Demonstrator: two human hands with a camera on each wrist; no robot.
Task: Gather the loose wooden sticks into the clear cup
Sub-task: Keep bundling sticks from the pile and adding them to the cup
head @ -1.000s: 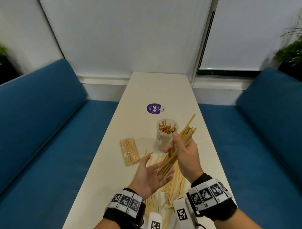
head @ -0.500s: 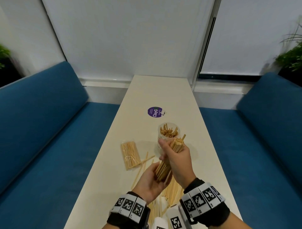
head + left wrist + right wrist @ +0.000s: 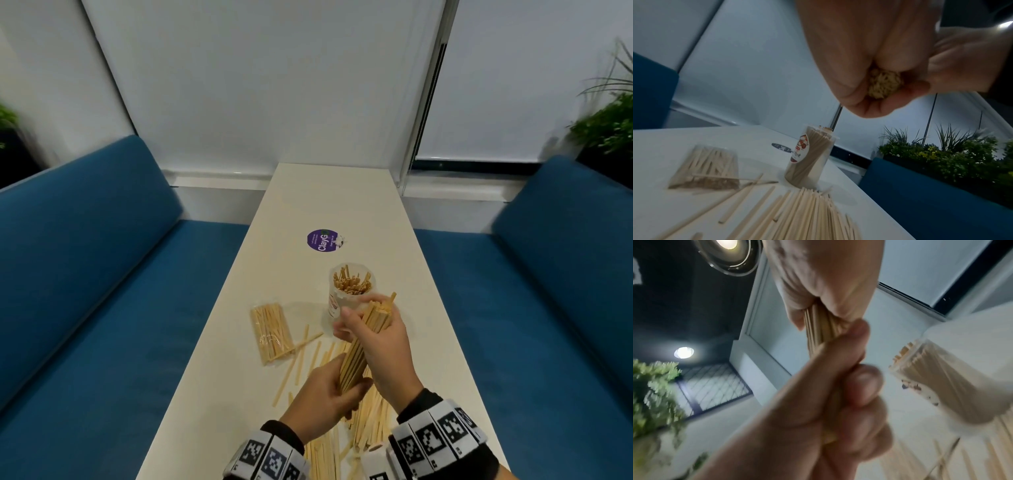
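A bundle of pale wooden sticks (image 3: 364, 346) is held above the long white table (image 3: 329, 205), tilted with its top end towards the clear plastic cup (image 3: 346, 301) just beyond it. The right hand (image 3: 383, 346) has its grip closed around the upper part of the bundle, fingers and thumb wrapped tight; the left hand (image 3: 329, 390) curls round the lower end, where the left wrist view shows the cut stick tips (image 3: 885, 84) packed between the fingers. The bundle is too dense to count. The single cup stands upright near the table's middle, already filled with sticks (image 3: 352, 282) standing on end, a printed label (image 3: 800, 150) on its side. More loose wooden sticks (image 3: 370, 421) lie fanned on the table beneath the two hands, with a few strays (image 3: 298, 363) to the left. One clear flat packet of sticks (image 3: 272, 334) lies left of the cup. A round purple sticker (image 3: 322, 241) sits farther along the table. Blue cushioned benches (image 3: 85, 274) flank both sides, and green plants (image 3: 606, 126) stand at the right.
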